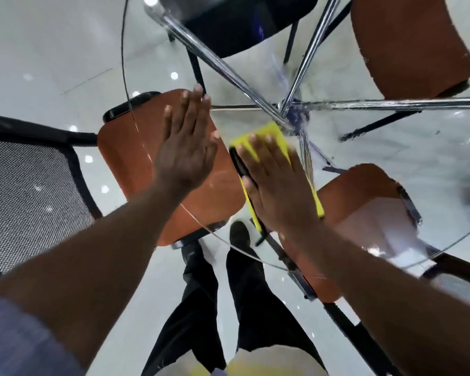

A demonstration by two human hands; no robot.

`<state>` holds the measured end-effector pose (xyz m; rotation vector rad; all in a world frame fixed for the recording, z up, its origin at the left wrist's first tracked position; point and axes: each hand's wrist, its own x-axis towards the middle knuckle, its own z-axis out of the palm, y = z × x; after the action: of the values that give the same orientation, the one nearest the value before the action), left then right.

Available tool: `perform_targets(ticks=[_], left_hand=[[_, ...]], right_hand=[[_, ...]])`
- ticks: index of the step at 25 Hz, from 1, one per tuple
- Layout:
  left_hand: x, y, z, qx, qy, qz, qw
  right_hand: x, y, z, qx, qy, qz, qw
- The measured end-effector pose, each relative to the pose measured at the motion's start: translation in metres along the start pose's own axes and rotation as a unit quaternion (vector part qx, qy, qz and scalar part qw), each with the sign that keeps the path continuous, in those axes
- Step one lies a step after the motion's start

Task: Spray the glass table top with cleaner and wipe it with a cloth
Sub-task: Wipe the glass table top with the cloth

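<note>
The round glass table top point(337, 147) fills the middle and right of the head view; its rim curves past my left hand and under my right forearm. A yellow cloth point(276, 134) lies flat on the glass near the centre. My right hand point(276, 185) presses down on it with flat, spread fingers, and cloth shows beyond the fingertips and along both sides of the palm. My left hand point(187, 147) rests flat and empty on the glass near the left rim, fingers together. No spray bottle is visible.
Chrome table legs point(223, 63) cross under the glass and meet at a hub point(296, 115). Orange-seated chairs stand at left point(136, 158), lower right point(364, 202) and upper right point(410, 44); a black seat point(236, 20) is at top. My legs and a shoe point(239, 234) stand on glossy white floor.
</note>
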<state>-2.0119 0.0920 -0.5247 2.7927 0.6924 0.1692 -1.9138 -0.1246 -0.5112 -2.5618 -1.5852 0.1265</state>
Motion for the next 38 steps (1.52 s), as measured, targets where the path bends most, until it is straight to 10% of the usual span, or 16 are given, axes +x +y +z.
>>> perform_targets(ticks=[4, 11, 15, 23, 29, 35, 38], left_hand=[[0.004, 0.002, -0.001, 0.002, -0.032, -0.006, 0.999], [0.009, -0.001, 0.004, 0.004, -0.073, -0.014, 0.997], [0.01, 0.001, 0.0, 0.021, -0.085, -0.027, 0.996], [0.011, 0.0, 0.004, 0.024, -0.094, -0.027, 0.995], [0.009, 0.002, 0.0, 0.028, -0.103, -0.03, 0.994], [0.01, 0.001, 0.004, 0.033, -0.096, -0.031, 0.994], [0.011, 0.0, 0.007, 0.042, -0.094, -0.026, 0.994]], right_hand=[[-0.097, 0.005, -0.015, -0.016, -0.054, -0.011, 0.998], [0.091, 0.037, -0.001, -0.028, 0.065, 0.024, 0.997], [0.04, 0.022, -0.007, -0.008, 0.045, 0.076, 0.996], [0.051, 0.079, -0.003, -0.033, 0.004, -0.1, 0.994], [0.086, 0.08, -0.003, -0.034, 0.117, 0.268, 0.956], [0.088, 0.091, -0.008, -0.024, 0.015, -0.133, 0.991], [0.152, 0.142, -0.008, -0.039, 0.061, 0.029, 0.997]])
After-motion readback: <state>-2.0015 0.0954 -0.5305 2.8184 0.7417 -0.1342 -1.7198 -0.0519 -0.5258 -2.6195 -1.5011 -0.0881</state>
